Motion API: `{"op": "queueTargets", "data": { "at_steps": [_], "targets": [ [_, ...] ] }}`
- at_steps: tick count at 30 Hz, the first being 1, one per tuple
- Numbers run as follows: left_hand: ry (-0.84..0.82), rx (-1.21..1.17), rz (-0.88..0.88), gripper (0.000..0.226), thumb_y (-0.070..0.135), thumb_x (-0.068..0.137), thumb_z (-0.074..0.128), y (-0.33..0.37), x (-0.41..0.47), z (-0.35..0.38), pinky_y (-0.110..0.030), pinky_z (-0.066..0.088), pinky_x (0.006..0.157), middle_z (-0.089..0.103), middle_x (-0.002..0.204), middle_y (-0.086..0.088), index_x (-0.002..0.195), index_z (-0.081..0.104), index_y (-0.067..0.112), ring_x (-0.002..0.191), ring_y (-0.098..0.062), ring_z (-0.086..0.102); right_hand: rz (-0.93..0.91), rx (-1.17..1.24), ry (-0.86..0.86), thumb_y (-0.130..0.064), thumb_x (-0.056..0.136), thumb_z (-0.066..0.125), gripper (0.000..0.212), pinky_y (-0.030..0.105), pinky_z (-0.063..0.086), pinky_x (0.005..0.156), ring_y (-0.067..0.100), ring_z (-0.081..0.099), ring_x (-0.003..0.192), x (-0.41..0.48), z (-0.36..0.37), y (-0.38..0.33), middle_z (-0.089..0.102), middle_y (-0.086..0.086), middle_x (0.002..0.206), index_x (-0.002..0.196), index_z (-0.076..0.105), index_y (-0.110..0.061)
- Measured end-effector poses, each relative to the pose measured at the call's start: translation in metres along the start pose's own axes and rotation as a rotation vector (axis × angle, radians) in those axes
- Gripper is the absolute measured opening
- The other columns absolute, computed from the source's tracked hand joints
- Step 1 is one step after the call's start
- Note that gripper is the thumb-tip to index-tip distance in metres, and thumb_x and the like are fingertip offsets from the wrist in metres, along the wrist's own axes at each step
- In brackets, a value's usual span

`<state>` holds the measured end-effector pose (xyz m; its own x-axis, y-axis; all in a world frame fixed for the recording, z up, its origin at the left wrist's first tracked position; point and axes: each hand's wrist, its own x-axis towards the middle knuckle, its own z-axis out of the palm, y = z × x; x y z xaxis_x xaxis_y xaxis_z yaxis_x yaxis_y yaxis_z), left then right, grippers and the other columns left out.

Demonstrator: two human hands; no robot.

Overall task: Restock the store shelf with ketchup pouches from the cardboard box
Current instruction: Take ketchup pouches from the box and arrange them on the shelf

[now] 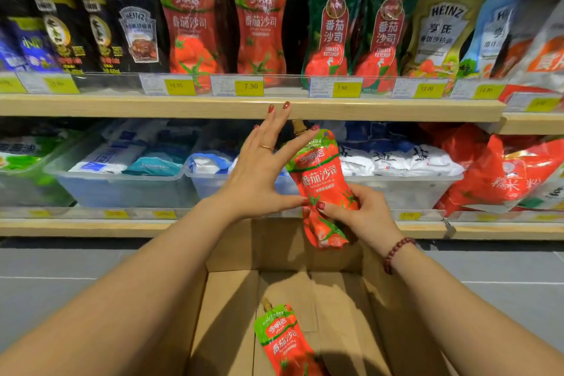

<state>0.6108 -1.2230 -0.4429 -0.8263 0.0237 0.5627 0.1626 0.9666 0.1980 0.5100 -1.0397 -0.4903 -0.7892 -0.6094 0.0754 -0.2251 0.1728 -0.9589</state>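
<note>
A red and green ketchup pouch [320, 180] is held upright in front of the lower shelf. My right hand [357, 214] grips its lower half, fingers curled round it. My left hand [259, 171] is spread with straight fingers, thumb tip and a fingertip touching the pouch's left edge. One more ketchup pouch [283, 342] lies on the bottom of the open cardboard box [232, 314] below my arms. On the upper shelf [244, 107] stand two matching pouches [192, 27] [261, 27], with a dark gap between them.
Darker tomato ketchup pouches [332, 33] and Heinz pouches [439, 27] stand to the right on the upper shelf, black sauce pouches [100, 30] to the left. Yellow price tags [248, 86] line the shelf's front rail. Clear bins [122, 186] of white bags fill the lower shelf.
</note>
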Motion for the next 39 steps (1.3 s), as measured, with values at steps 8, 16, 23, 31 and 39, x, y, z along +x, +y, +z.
{"op": "queueTargets", "data": {
  "at_steps": [8, 16, 23, 31, 39],
  "targets": [
    [-0.047, -0.785, -0.290, 0.107, 0.020, 0.069, 0.082, 0.014, 0.022, -0.005, -0.039, 0.054, 0.089, 0.032, 0.145, 0.020, 0.139, 0.013, 0.060, 0.126, -0.010, 0.048, -0.143, 0.226, 0.086, -0.018, 0.077, 0.073, 0.024, 0.029, 0.055, 0.063, 0.017, 0.070, 0.080, 0.023, 0.001, -0.068, 0.073, 0.004, 0.089, 0.099, 0.065, -0.012],
    [0.076, -0.928, -0.294, 0.112, -0.003, 0.065, 0.077, -0.004, 0.055, -0.048, -0.027, 0.057, 0.073, 0.054, 0.132, 0.009, 0.137, 0.021, 0.062, 0.105, -0.010, 0.065, -0.225, 0.286, 0.037, -0.016, 0.081, 0.070, 0.029, 0.037, 0.058, 0.070, 0.021, 0.070, 0.086, 0.057, 0.019, -0.128, 0.072, 0.007, 0.098, 0.108, 0.062, -0.012],
    [0.246, -0.871, -0.315, 0.115, -0.012, 0.059, 0.081, -0.035, 0.075, -0.083, -0.026, 0.055, 0.079, 0.055, 0.132, 0.003, 0.136, 0.028, 0.056, 0.113, -0.013, 0.060, -0.286, 0.149, -0.064, -0.030, 0.088, 0.061, 0.017, 0.036, 0.057, 0.075, 0.015, 0.069, 0.087, 0.100, 0.036, -0.165, 0.071, 0.002, 0.097, 0.100, 0.062, -0.019],
    [0.275, -0.734, -0.253, 0.112, -0.009, 0.063, 0.080, -0.066, 0.103, -0.111, -0.022, 0.054, 0.081, 0.049, 0.135, 0.015, 0.134, 0.028, 0.062, 0.119, -0.003, 0.054, -0.460, -0.409, 0.229, -0.038, 0.098, 0.032, 0.041, 0.040, 0.039, 0.076, 0.024, 0.050, 0.080, 0.163, 0.034, -0.161, 0.050, -0.004, 0.072, 0.063, 0.050, -0.024],
    [0.300, -0.396, -0.186, 0.111, 0.000, 0.069, 0.079, -0.090, 0.116, -0.105, -0.033, 0.053, 0.093, 0.040, 0.129, 0.034, 0.141, 0.016, 0.056, 0.125, 0.001, 0.045, -0.568, -0.816, 0.250, -0.039, 0.093, 0.044, 0.021, 0.030, 0.013, 0.067, 0.012, 0.045, 0.078, 0.176, 0.036, -0.122, 0.052, -0.017, 0.070, 0.081, 0.060, -0.032]
  ]
}}
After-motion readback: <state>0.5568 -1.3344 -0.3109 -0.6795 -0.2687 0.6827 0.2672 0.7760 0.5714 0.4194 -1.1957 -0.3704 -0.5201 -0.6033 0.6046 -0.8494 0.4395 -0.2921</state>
